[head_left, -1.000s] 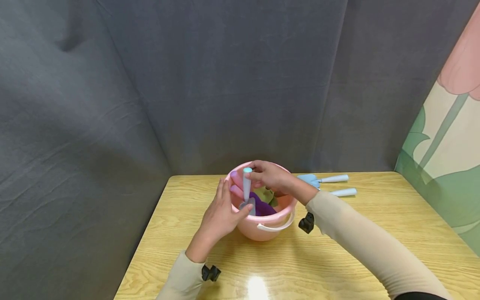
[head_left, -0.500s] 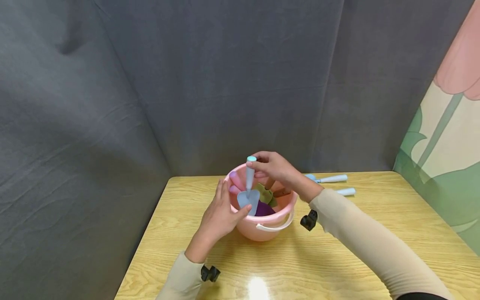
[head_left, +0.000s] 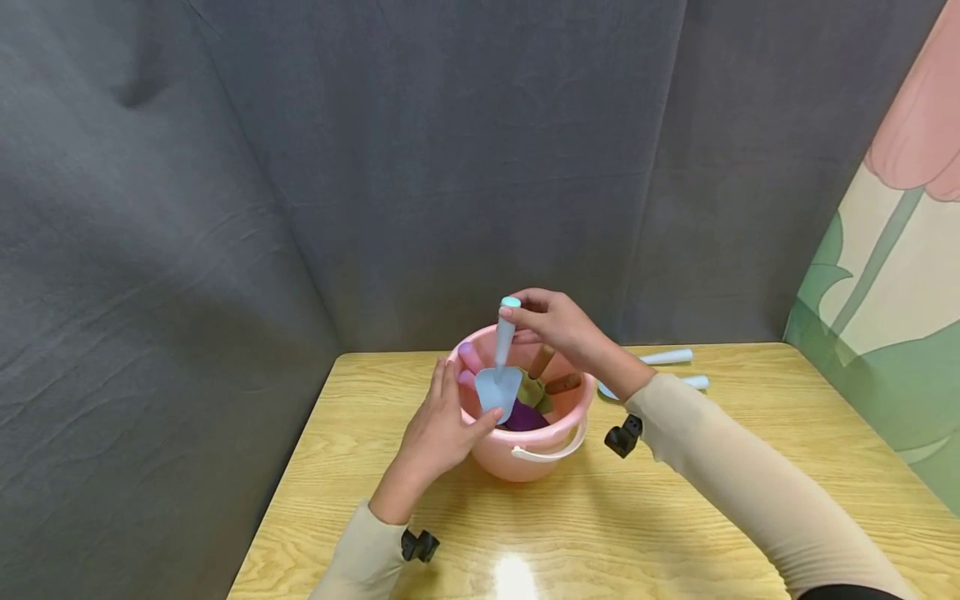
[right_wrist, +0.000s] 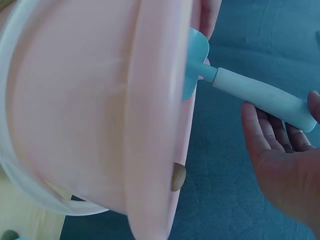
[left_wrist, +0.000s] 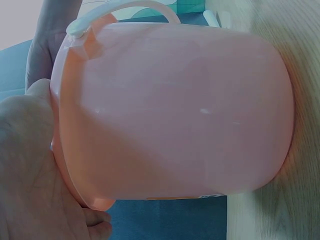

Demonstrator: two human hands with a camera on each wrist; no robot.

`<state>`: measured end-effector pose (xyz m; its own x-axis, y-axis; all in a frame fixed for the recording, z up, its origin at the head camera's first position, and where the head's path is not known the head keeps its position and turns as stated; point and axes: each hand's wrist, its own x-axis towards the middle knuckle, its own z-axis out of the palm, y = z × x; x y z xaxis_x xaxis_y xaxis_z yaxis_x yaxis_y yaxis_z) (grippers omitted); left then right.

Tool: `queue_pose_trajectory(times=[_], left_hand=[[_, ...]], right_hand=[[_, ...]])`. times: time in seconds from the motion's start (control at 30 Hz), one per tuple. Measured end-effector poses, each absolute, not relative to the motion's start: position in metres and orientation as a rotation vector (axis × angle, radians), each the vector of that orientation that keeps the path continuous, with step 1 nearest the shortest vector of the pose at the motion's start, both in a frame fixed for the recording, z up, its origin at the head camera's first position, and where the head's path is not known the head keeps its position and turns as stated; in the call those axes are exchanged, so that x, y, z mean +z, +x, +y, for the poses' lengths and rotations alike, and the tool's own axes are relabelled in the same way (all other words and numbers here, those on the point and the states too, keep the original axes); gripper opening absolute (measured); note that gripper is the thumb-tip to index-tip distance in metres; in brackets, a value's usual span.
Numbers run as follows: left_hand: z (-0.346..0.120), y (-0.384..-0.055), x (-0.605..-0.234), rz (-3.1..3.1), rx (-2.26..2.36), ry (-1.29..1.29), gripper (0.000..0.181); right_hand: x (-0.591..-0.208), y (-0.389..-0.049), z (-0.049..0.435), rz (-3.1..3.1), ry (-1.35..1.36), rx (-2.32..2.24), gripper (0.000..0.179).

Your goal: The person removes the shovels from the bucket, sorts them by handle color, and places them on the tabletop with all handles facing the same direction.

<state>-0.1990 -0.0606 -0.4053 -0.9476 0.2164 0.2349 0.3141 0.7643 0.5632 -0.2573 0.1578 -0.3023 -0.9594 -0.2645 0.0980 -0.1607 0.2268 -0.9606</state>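
Nearest, a beige left sleeve (head_left: 363, 550) is stretching over the wood-grained counter (head_left: 637, 517), and the left hand (head_left: 442, 429) is bracing the near left side of a pink bucket (head_left: 517, 465), its fingers lying fairly straight at the rim and its thumb spreading well apart from them. The left wrist view is showing what the head view is hiding: the bucket's long side wall, standing upright on the counter. A white bail (head_left: 546, 457) is hanging at the near right. Only the head view is looking well inside, where a purple piece (head_left: 525, 417), a green piece (head_left: 531, 389), pink handles (head_left: 470, 358) and brown handles (head_left: 562, 384) are crowding together. Above them a pale blue trowel (head_left: 498, 390) is pointing blade-down into the mouth; in the right wrist view the rim is covering part of its blade. Whether it is touching the left thumb, I cannot tell. The right hand (head_left: 555, 321) is arching in from the right, pinching the trowel near its top end, fingers supporting one side, thumb opposing. Farther right, two pale-handled tools (head_left: 667, 357) are lying on the counter, partly blocked by the right forearm. Behind, grey cloth (head_left: 487, 167) is hanging beside a painted wall (head_left: 885, 292).
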Motion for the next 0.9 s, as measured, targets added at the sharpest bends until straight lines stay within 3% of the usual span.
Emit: queue_pose_trajectory(times=[0.9], left_hand=[[-0.056, -0.199, -0.406, -2.829, -0.946, -0.382, 0.109]], right_hand=[[-0.288, -0.250, 0.187, 2.339, -0.360, -2.065, 0.049]])
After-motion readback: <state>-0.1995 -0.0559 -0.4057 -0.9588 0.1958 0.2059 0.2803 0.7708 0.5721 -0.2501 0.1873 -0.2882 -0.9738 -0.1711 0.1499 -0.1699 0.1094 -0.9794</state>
